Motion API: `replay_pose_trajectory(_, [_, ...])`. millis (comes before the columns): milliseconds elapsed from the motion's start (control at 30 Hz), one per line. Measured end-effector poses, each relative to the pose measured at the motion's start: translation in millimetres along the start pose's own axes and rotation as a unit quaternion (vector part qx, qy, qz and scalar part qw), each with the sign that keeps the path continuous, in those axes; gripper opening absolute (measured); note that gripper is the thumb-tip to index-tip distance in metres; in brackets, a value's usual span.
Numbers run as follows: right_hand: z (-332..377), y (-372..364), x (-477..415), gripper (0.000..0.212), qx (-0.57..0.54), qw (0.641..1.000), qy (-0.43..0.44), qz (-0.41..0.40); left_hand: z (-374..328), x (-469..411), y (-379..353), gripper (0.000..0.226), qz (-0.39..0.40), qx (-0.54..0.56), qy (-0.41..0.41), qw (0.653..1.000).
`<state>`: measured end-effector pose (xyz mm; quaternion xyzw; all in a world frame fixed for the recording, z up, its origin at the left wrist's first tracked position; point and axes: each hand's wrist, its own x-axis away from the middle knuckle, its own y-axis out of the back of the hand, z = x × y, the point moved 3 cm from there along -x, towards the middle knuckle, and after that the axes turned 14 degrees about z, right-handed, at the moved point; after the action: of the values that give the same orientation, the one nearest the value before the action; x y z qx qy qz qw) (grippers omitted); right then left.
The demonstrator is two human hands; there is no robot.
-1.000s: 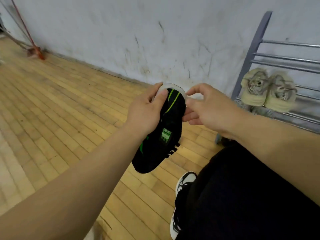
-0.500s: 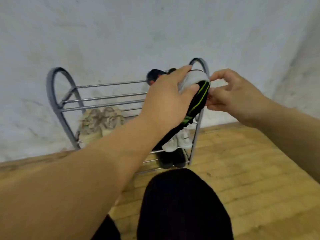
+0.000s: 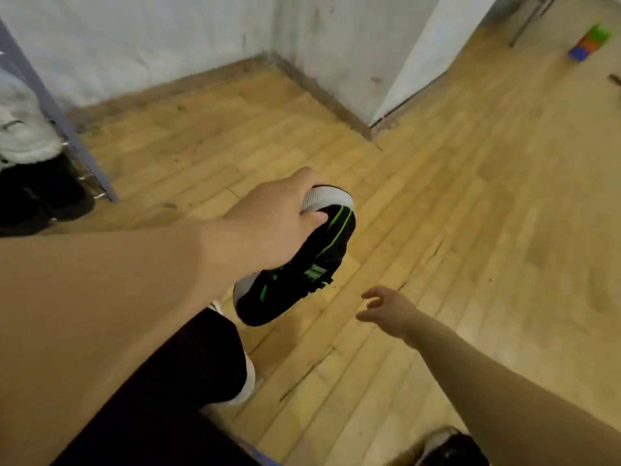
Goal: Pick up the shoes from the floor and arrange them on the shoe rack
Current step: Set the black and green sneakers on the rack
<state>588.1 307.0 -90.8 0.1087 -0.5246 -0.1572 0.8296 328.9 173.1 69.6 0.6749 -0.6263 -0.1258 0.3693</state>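
Note:
My left hand (image 3: 282,216) grips a black shoe with green stripes and a white sole (image 3: 302,267) by its heel end, and the shoe hangs toe-down above the wooden floor. My right hand (image 3: 386,309) is lower and to the right, fingers apart, holding nothing and clear of the shoe. The grey metal shoe rack (image 3: 80,153) shows only at the left edge, with white shoes (image 3: 23,129) on one level and black shoes (image 3: 40,193) below them. A dark shoe (image 3: 450,449) lies on the floor at the bottom edge, under my right forearm.
My black-trousered leg (image 3: 188,381) and a white shoe on my foot (image 3: 248,375) fill the lower left. A wall corner (image 3: 336,62) juts out behind. A coloured box (image 3: 588,45) lies far right by a metal leg. Bare wooden floor (image 3: 470,230) spreads to the right.
The view has swung right, away from the rack toward the floor. My right hand has let go of the black shoe and dropped lower. My left hand still holds it.

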Motion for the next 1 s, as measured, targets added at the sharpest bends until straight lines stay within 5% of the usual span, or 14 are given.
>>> replay_pose_trajectory(233, [-162, -57, -8, 0.071, 0.013, 0.98, -0.193, 0.039, -22, -22, -65, 0.034, 0.109, -0.021, -0.018, 0.994])
replay_pose_trajectory(500, [-247, -107, 28, 0.09, 0.023, 0.949, -0.312, -0.046, -52, -33, -103, 0.035, 0.159, -0.006, -0.031, 0.987])
replay_pose_trajectory(600, [-258, -124, 42, 0.078, -0.02, 0.932, -0.345, -0.108, -56, -32, -109, 0.035, 0.166, -0.006, -0.033, 0.986])
replay_pose_trajectory(1000, [-239, -163, 45, 0.063, -0.092, 0.942, -0.296, -0.127, -47, -23, -101, 0.038, 0.151, -0.049, -0.028, 0.987])
